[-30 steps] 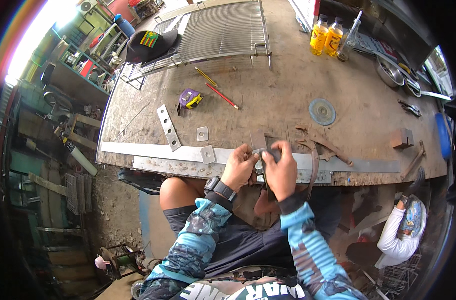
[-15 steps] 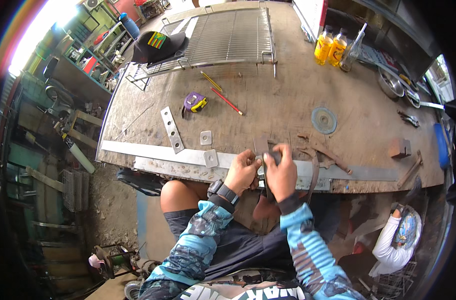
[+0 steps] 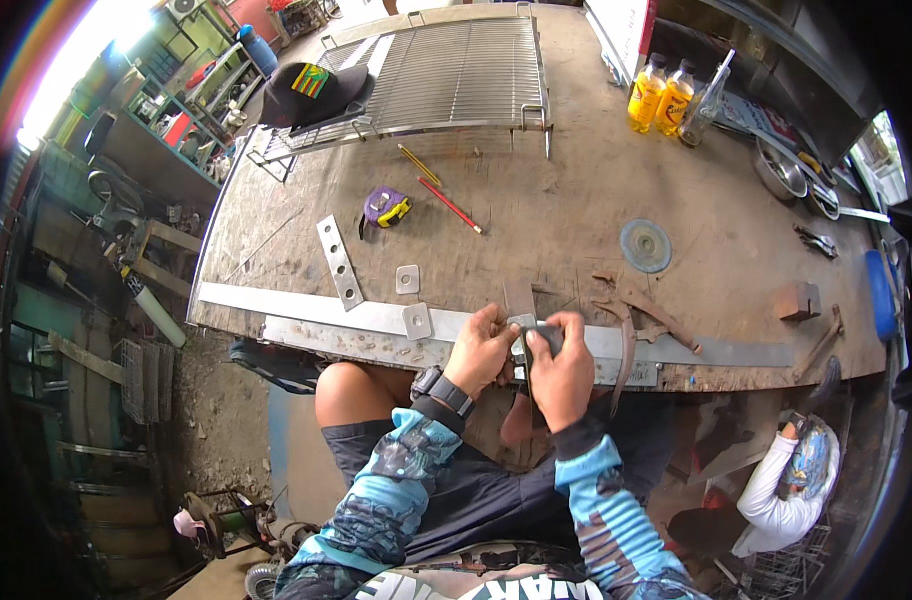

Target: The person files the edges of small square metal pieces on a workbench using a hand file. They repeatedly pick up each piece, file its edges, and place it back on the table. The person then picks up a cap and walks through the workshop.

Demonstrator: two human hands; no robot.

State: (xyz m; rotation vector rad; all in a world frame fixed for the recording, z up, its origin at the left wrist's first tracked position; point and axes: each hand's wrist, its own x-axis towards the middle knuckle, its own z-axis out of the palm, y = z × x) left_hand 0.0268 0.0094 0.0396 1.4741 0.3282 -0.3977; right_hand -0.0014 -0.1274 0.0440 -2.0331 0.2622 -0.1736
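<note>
Side by side at the table's near edge, my two hands are closed. In the fingers of my left hand (image 3: 482,350) is a small light metal plate (image 3: 521,322), mostly covered. My right hand (image 3: 561,372) grips a dark flat strip (image 3: 526,368) against the plate's side; its exact kind is unclear. Beneath both hands runs a long flat metal bar (image 3: 316,304). To the left lie two square plates with centre holes, one (image 3: 416,321) on the bar and one (image 3: 407,279) beyond it, plus a strip with several holes (image 3: 338,262).
Right of my hands lie rusty pliers-like clamps (image 3: 656,318), a grey disc (image 3: 645,245) and a rusty block (image 3: 798,301). Farther off are a tape measure (image 3: 384,207), two pencils, a wire rack (image 3: 456,75) with a cap (image 3: 311,95), and bottles (image 3: 648,93). Another person (image 3: 791,490) sits at lower right.
My right hand and the dark strip have shifted slightly down toward me, and more of the small plate shows. My left hand stays nearly in place. The whole view has drifted slightly.
</note>
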